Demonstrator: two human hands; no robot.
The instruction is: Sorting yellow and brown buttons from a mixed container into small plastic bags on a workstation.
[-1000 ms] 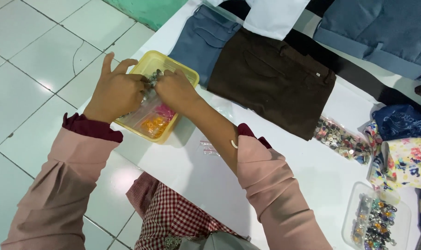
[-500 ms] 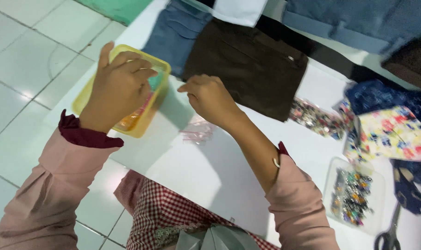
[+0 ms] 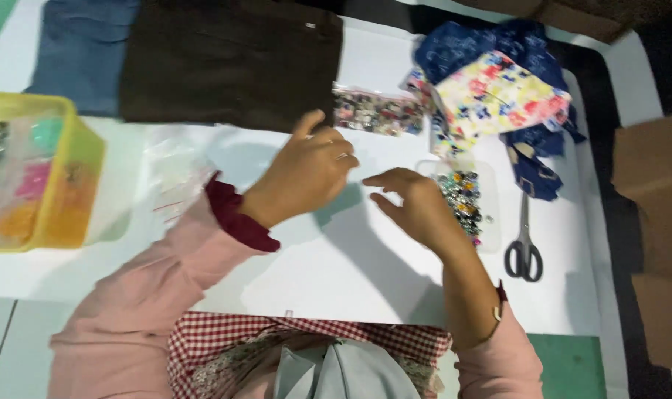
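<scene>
At the far left of the white surface (image 3: pixel 328 266), a yellow tray (image 3: pixel 85 185) of small coloured pieces is being kept beside a folded blue garment (image 3: pixel 81 52) and a dark brown one (image 3: pixel 232 63). A clear plastic bag (image 3: pixel 177 174) is lying just right of the tray. The left hand (image 3: pixel 306 174) is being held over the surface with fingers loosely curled; whether anything is pinched cannot be told. The right hand (image 3: pixel 417 207) is being held open, fingers spread, its tips touching nothing, just beside a clear box of mixed buttons (image 3: pixel 465 199). A bag of buttons (image 3: pixel 377 111) is lying above the hands. Floral fabric (image 3: pixel 499 96) and 1 pair of scissors (image 3: pixel 524 247) are being kept further right.
</scene>
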